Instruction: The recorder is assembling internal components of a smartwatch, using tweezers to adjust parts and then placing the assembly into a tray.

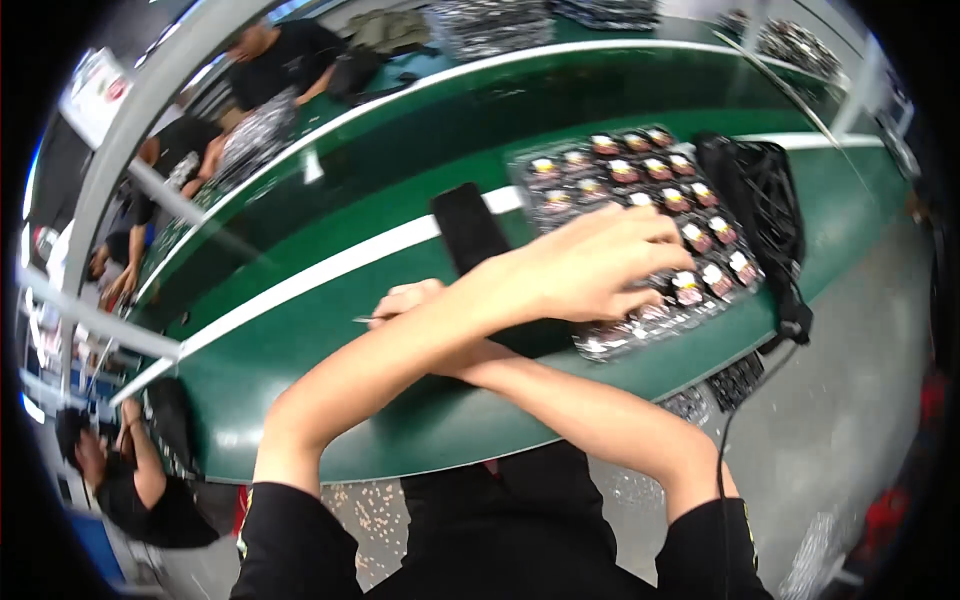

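My arms cross, the left over the right. My left hand (610, 262) reaches over a clear plastic tray (590, 345), its fingers apart and curved down among small round dark pieces (687, 287) with pale, reddish tops. Whether its fingertips touch a piece, I cannot tell. Partly behind my left forearm, my right hand (405, 300) is closed around a thin, light, pointed tool (363, 320). Only the tool's tip shows, so its kind is unclear. The pieces sit in rows in the tray, some hidden by my left hand.
A dark flat phone-like slab (468, 225) lies left of the tray on the green table (250, 420). A black mesh bag (765, 200) with a strap lies at its right. Beyond a white strip, other people (285, 60) work among clear plastic stacks (490, 30). A cable hangs at right.
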### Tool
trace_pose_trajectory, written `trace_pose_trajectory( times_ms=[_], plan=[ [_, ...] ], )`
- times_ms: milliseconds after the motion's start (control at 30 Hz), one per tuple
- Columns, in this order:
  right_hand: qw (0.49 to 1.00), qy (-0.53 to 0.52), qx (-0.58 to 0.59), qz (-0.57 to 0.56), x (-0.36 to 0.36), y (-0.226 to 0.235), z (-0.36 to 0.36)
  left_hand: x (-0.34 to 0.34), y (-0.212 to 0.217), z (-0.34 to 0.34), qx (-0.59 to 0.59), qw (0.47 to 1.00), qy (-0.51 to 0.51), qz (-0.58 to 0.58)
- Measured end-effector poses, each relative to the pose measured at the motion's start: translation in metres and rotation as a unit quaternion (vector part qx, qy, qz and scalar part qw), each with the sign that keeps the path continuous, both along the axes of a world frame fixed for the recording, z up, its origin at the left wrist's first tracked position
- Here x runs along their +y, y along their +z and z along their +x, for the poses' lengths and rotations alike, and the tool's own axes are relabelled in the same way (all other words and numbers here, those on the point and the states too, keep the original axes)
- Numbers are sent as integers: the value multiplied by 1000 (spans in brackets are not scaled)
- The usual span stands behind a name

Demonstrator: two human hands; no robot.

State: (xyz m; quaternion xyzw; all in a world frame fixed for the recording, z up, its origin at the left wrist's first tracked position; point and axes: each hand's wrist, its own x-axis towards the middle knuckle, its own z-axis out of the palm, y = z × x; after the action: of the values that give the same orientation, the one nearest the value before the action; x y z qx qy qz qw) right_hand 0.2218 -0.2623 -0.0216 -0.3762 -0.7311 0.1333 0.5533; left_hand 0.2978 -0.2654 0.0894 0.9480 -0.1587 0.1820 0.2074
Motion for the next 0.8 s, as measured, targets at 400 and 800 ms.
trace_pose_trajectory(
  times_ms=[400,800],
  plan=[
    [976,-23,40,-211,-25,36,3,100,-3,-242,-72,938,322,-105],
    [975,-67,-9,-211,-31,36,5,283,-121,-599,-79,499,859,80]
  ],
)
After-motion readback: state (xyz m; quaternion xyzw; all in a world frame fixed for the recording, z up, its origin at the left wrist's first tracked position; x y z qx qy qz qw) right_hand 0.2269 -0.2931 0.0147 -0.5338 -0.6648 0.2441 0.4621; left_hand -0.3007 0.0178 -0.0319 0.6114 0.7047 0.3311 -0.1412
